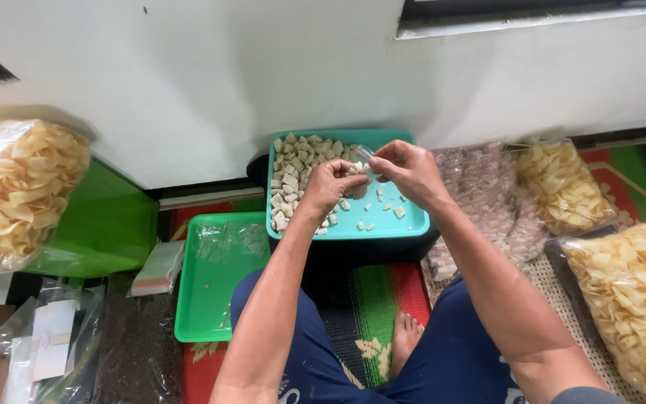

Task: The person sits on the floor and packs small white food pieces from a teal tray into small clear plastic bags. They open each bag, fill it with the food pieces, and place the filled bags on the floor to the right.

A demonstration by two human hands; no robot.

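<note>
Left hand (329,183): over the middle of the teal tray, fingers pinched shut on one pale snack piece (358,176) and on the edge of the small clear bag.
Right hand (407,169): just beside the left, fingertips nearly meeting it, pinched onto the small clear bag (365,154) and holding it up over the tray.
Teal tray (413,223): sits on a dark box on the floor, far from the person's knees and against the white wall; a heap of pale squarish snack pieces (293,176) fills its left side and far edge, too many to count.
Loose pieces: about ten lie scattered across the tray's bare near-right part, apart from the heap.
Green tray (207,303): one, on the floor to the near left of the teal one, almost touching it; a few flat clear plastic bags (226,241) at its far end and some crumbs.
Big bags of chips: three in view, all clear plastic full of yellow curly chips; one at far left (20,191) on a green box (106,228), two at right (562,183) (633,299).
Pile of small filled packets (480,206): right of the teal tray, lying between it and the chip bags; count not readable.
Stack of small bags (160,265): one bundle, left of the green tray.
Floor mat (375,299): red and green weave, under the person's crossed legs and bare foot (407,337).
</note>
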